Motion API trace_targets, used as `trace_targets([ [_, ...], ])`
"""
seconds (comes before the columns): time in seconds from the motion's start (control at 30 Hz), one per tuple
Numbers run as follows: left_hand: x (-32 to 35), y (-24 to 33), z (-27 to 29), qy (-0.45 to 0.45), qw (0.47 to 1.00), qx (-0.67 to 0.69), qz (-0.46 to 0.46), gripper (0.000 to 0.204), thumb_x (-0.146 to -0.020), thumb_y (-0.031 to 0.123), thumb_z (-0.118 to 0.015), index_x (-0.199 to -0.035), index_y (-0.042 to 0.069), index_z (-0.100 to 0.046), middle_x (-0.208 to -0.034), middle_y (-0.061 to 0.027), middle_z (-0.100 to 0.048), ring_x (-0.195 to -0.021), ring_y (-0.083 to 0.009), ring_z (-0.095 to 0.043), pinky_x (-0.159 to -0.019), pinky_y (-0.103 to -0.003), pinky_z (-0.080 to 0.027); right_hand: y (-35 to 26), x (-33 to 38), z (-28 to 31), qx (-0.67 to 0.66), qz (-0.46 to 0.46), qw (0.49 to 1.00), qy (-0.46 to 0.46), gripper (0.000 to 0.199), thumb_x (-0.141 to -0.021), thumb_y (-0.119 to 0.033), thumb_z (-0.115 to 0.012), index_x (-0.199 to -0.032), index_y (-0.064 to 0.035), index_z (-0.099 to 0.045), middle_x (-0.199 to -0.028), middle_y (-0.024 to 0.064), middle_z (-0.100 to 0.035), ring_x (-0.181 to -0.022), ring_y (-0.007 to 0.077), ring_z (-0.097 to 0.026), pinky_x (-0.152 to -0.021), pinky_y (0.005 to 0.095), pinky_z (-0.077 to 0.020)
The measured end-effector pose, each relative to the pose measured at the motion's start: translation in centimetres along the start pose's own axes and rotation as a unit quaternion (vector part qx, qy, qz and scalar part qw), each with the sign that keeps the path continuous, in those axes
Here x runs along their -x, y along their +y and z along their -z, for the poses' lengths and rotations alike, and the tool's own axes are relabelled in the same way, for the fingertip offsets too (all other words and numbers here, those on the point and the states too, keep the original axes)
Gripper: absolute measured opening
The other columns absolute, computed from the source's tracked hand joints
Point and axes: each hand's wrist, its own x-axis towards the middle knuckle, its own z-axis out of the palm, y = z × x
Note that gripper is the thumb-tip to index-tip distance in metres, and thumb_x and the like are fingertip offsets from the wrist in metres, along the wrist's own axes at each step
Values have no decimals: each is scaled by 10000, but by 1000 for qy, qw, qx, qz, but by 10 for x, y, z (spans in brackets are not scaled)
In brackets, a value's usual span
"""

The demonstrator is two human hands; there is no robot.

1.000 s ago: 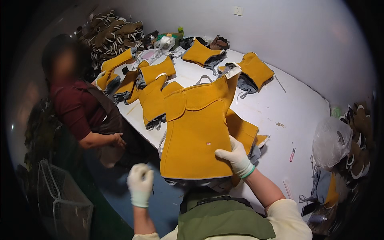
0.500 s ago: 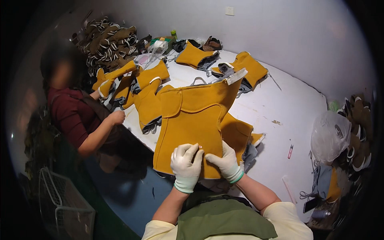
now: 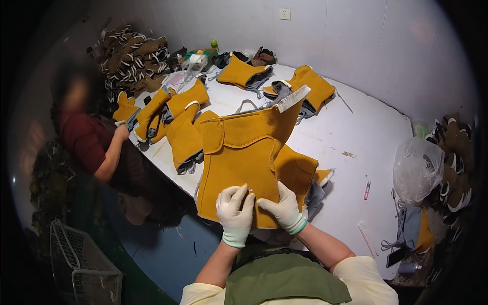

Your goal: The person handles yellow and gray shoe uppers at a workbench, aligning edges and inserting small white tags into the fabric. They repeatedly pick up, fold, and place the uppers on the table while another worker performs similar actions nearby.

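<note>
A mustard-yellow boot upper (image 3: 239,165), stitched along its seams, is tilted up in front of me with a pale strip along its top right corner. My left hand (image 3: 235,211), in a white glove with a green cuff, is closed at its lower left, thumb and fingers bent against the face. Close by those fingertips sits a tiny white-and-red tag (image 3: 250,190). Gloved the same way, my right hand (image 3: 285,208) grips the lower right edge, thumb on the front and the other fingers behind, hidden. Another yellow upper (image 3: 295,170) with grey lining lies just behind it.
Several yellow uppers (image 3: 185,137) lie across the white table (image 3: 366,147). Pink-handled thread snips (image 3: 367,191), a ruler (image 3: 367,239), a phone (image 3: 395,257) and a plastic bag (image 3: 418,170) are at right. A co-worker (image 3: 94,142) stands at left. Brown piles (image 3: 134,56) rise behind.
My hands and the upper stay nearly in place, with the view shifted slightly. The co-worker's arm has moved up and left, and the yellow pieces near that person have been rearranged.
</note>
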Motion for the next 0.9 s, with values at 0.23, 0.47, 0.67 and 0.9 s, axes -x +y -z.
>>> trace_targets([
  [0.23, -2, 0, 3, -15, 999, -12, -46, 176, -737, -19, -734, -906, 8, -695, -878, -101, -629, -800, -240, -589, -733, -336, -484, 1, 1, -2, -15, 5, 1000, 7, 399, -791, -38, -731, -1149, 43, -577, -1042, 74, -672, -887, 106, -615, -781, 251, -513],
  [0.47, -5, -4, 3, -26, 999, 17, -21, 147, -739, -29, -725, -876, 3, -684, -865, -101, -613, -797, -228, -592, -710, -309, -491, -1, 1, -1, -3, 5, 1000, 11, 414, -783, -48, -744, -1149, 48, -576, -1047, 74, -671, -901, 107, -610, -800, 252, -507],
  [0.67, -3, -13, 2, -54, 997, 52, 16, 118, -751, -40, -713, -860, -9, -679, -880, -91, -603, -784, -183, -598, -690, -272, -495, 1, 1, 0, 13, 11, 1000, 3, 426, -789, -59, -749, -1161, 48, -574, -1065, 74, -668, -929, 99, -600, -826, 249, -499],
  [0.9, 0, -7, -1, 3, 991, 121, 49, 150, -773, -57, -712, -914, -9, -691, -909, -86, -603, -774, -162, -601, -691, -261, -500, -1, 0, -1, 15, 6, 1000, 1, 433, -792, -63, -751, -1168, 54, -570, -1070, 75, -667, -937, 103, -601, -828, 248, -498],
])
